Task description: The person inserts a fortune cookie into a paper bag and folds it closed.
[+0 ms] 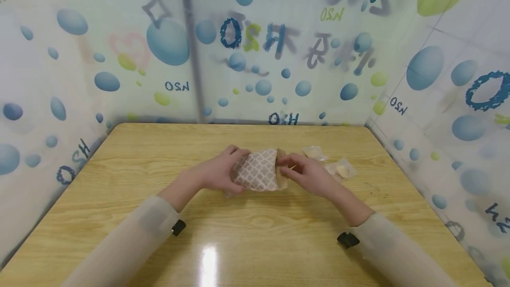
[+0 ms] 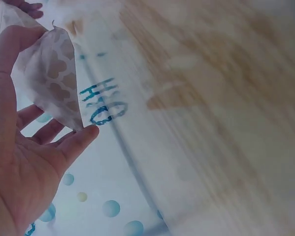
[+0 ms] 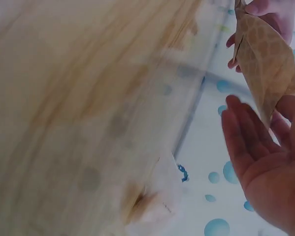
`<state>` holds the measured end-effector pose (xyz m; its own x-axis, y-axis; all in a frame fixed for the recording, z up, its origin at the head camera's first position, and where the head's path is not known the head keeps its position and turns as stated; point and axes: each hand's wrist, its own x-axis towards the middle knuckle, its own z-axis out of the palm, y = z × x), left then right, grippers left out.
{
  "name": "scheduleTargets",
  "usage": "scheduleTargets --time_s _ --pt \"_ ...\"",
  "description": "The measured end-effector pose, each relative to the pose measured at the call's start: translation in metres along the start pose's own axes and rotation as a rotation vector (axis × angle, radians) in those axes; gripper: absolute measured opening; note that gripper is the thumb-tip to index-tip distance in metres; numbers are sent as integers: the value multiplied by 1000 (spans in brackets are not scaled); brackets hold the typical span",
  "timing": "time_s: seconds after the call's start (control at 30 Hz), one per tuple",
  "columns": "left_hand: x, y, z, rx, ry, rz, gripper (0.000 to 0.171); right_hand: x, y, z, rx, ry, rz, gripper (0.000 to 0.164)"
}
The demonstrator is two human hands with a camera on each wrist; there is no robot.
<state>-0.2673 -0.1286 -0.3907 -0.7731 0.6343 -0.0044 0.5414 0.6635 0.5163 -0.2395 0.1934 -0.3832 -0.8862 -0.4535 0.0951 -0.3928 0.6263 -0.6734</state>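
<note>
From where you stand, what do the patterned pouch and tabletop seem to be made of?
The patterned pouch looks like matte paper, with stiff folds and a plain brown edge, though cloth is possible. The tabletop looks like glossy wood or laminate, showing grain and a bright reflection.

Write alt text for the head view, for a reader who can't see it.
A person's left hand grips a tan pouch with white lattice while the right hand works at its brown edge. Small clear packets lie near the right hand on a wood-grain table.
</note>
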Motion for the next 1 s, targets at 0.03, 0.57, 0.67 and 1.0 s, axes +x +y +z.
scheduleTargets --time_s 0.03,0.57,0.67,1.0 --pt "-1 1 0 -9 3 2 108 1 -1 2 26 3 12 29" --pt "-1 12 10 -9 36 38 124 6 -19 10 132 53 22 29" --pt "-2 11 8 -46 62 65 110 4 -18 6 140 58 56 28" --pt "-7 9 6 -88 72 89 108 1 -12 1 164 31 68 28"
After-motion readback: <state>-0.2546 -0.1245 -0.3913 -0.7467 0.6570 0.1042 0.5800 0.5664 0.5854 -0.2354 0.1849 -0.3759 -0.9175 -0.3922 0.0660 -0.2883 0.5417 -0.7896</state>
